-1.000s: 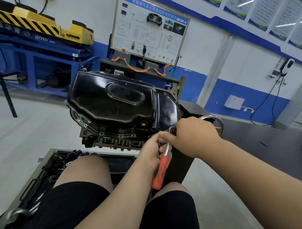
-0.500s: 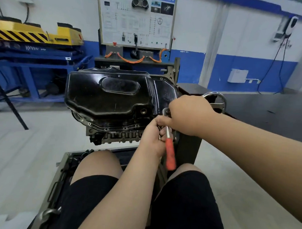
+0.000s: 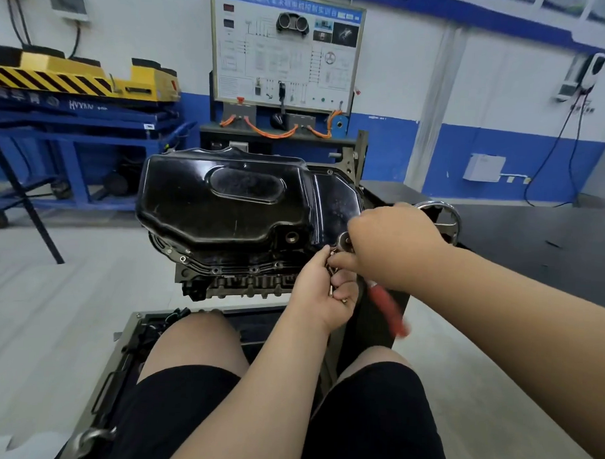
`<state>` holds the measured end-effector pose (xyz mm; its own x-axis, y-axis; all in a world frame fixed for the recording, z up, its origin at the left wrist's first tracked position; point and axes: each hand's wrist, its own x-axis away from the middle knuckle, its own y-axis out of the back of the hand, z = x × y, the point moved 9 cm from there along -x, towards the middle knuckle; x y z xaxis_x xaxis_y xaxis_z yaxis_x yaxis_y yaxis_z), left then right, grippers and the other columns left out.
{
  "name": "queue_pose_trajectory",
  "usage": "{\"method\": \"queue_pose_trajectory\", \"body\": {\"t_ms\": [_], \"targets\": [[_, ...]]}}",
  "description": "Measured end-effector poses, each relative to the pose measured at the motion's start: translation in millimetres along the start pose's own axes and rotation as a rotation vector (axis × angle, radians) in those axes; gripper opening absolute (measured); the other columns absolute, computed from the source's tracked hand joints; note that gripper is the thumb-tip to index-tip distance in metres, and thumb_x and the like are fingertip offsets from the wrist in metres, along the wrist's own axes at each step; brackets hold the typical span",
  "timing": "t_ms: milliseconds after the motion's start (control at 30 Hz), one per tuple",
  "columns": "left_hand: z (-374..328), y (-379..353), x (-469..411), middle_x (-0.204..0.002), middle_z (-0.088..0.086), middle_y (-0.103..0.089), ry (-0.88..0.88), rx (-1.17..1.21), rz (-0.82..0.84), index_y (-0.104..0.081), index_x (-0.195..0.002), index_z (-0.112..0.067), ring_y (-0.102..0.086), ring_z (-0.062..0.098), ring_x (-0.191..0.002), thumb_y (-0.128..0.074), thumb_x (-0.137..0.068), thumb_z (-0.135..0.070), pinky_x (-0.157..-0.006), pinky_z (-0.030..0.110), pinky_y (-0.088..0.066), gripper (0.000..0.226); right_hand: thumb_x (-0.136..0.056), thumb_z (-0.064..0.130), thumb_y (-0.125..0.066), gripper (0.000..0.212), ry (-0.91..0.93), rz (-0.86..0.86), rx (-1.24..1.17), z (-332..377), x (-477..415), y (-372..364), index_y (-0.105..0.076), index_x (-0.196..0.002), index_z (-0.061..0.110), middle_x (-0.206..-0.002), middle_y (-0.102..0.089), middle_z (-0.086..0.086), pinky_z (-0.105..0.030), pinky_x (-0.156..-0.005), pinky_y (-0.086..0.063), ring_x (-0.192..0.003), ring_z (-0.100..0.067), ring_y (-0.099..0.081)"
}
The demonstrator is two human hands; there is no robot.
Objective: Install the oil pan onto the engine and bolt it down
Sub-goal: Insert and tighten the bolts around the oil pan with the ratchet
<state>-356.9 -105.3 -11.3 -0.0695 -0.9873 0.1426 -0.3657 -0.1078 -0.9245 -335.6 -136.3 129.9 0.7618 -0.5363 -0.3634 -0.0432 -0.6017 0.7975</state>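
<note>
Glossy black stamped-metal oil pan sat on grey engine block, flange against block.
Right hand was at pan's near right corner, fingers curled round chrome head end of red-handled ratchet. Handle was blurred, angled down and right from pan.
Left hand was just below same corner, touching right hand, fingers curled round several small bolts.
Chrome handwheel stood right of pan, behind right hand.
Open tool tray lay below pan.

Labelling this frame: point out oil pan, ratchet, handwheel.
oil pan (image 3: 226, 206): head view, flat black top face.
ratchet (image 3: 389, 311): head view, red handle.
handwheel (image 3: 446, 224): head view, visible chrome part.
</note>
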Motion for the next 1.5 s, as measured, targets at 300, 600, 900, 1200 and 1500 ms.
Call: {"method": "queue_pose_trajectory", "body": {"t_ms": [300, 600, 900, 1200, 1500], "targets": [[2.3, 7.1, -1.2, -0.055, -0.006, -0.043, -0.076, -0.066, -0.108, -0.054, -0.075, -0.017, -0.032, 0.004, -0.035, -0.049, -0.095, -0.045, -0.027, 0.015, -0.021, 0.036, -0.087, 0.066, -0.038, 0.053, -0.029, 0.014, -0.036, -6.2, 1.0, -3.7, -0.054, -0.070, 0.019, -0.061, -0.047, 0.005, -0.027, -0.051, -0.030, -0.053, -0.012, -0.045], [8.8, -5.5, 4.1, -0.055, -0.009, -0.044, -0.036, 0.119, 0.014, -0.055, -0.069, -0.014, -0.030, 0.004, -0.032, -0.045, -0.097, -0.034, -0.026, 0.015, -0.017, 0.036, -0.094, 0.040, -0.041, 0.033, 0.267, -0.068, 0.076, 10.7, 7.5, 2.5, -0.051, -0.118, 0.020, -0.112, -0.054, 0.001, -0.031, -0.083, -0.038, -0.102, -0.019, -0.050], [6.4, 5.9, 4.1, -0.043, -0.004, -0.036, -0.082, -0.024, -0.121, -0.055, -0.074, -0.015, -0.027, 0.006, -0.029, -0.050, -0.096, -0.037, -0.027, 0.014, -0.019, 0.032, -0.089, 0.065, -0.029, 0.054, -0.035, 0.031, 0.020, -4.0, 9.2, -7.5, -0.052, -0.070, 0.020, -0.060, -0.047, 0.006, -0.027, -0.052, -0.026, -0.057, -0.013, -0.049], [5.3, 3.2, 3.8, -0.053, -0.009, -0.043, -0.103, -0.081, -0.151, -0.055, -0.069, -0.019, -0.029, 0.004, -0.033, -0.051, -0.094, -0.045, -0.027, 0.016, -0.016, 0.036, -0.089, 0.025, -0.053, 0.024, 0.285, -0.091, 0.162, 15.6, 13.3, 7.5, -0.055, -0.113, 0.019, -0.107, -0.054, -0.001, -0.032, -0.081, -0.039, -0.097, -0.020, -0.050], [1.7, 0.6, 1.9, -0.043, -0.008, -0.039, -0.088, -0.015, -0.017, -0.053, -0.061, -0.016, -0.028, 0.005, -0.031, -0.041, -0.098, -0.032, -0.026, 0.016, -0.017, 0.043, -0.088, 0.063, -0.036, 0.048, -0.056, -0.027, 0.004, 0.8, 9.4, -8.0, -0.031, -0.064, 0.021, -0.060, -0.036, 0.006, -0.031, -0.061, -0.026, -0.052, -0.013, -0.034]]}}
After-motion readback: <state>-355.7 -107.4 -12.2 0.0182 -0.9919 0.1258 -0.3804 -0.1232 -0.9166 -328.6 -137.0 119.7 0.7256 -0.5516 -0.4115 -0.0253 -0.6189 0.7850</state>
